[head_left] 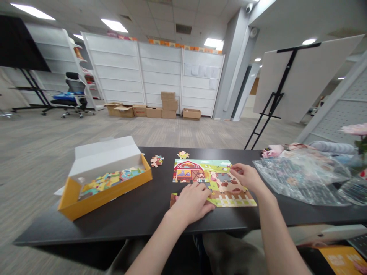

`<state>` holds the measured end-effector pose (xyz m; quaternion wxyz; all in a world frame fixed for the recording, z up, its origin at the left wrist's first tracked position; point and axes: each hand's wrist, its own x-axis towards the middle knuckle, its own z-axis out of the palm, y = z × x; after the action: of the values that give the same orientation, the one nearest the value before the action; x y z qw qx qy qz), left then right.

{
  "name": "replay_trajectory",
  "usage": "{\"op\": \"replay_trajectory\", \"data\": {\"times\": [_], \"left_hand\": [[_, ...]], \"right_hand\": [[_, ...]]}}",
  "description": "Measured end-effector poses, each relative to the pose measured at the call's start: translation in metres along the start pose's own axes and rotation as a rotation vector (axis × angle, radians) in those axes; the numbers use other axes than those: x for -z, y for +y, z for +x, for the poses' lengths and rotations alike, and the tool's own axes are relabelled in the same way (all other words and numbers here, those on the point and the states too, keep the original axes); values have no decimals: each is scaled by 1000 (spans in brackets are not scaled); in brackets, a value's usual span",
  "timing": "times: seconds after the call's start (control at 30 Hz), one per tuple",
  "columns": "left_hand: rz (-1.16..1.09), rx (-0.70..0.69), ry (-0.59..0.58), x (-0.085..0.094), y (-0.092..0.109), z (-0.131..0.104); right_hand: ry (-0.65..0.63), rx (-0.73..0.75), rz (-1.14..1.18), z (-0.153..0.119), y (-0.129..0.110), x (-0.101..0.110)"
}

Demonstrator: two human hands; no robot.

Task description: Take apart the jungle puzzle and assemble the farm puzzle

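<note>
A partly joined farm jigsaw puzzle [229, 200] lies on the black table, showing a red barn, a spotted cow and a white fence. Dark tabletop shows through a gap in the cow's back. My left hand [192, 200] rests palm down over the lower left part, fingers stretched out and thumb apart, hiding pieces beneath. My right hand [247, 177] is at the upper right edge, its fingers bent and their tips gripping the puzzle there beside the gap. A brown puzzle piece [156, 161] and a yellow-green puzzle piece [183, 154] lie loose beyond the puzzle.
An open yellow box [114, 191] with several puzzle pieces stands at the left of the table [132, 217]. Clear plastic packaging [304, 179] lies at the right, near a glass vase [355, 189] with flowers. A yellow package [342, 259] is at the lower right.
</note>
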<state>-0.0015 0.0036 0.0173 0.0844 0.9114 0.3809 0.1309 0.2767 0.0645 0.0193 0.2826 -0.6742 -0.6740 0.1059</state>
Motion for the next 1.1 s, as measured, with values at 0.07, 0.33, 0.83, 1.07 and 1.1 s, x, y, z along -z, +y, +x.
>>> {"op": "replay_trajectory", "data": {"times": [0.07, 0.33, 0.83, 1.07, 1.1], "left_hand": [[-22, -13, 3, 2, -3, -1], [-32, 68, 56, 24, -24, -10], [40, 249, 99, 50, -58, -39], [44, 255, 111, 50, -61, -41], [47, 258, 109, 50, -61, -41]], "right_hand": [[-21, 32, 8, 7, -23, -6], [-217, 186, -161, 76, -116, -88], [-255, 86, -130, 138, -143, -161], [-255, 64, -64, 150, -143, -164], [-262, 69, -49, 151, -142, -164]]}}
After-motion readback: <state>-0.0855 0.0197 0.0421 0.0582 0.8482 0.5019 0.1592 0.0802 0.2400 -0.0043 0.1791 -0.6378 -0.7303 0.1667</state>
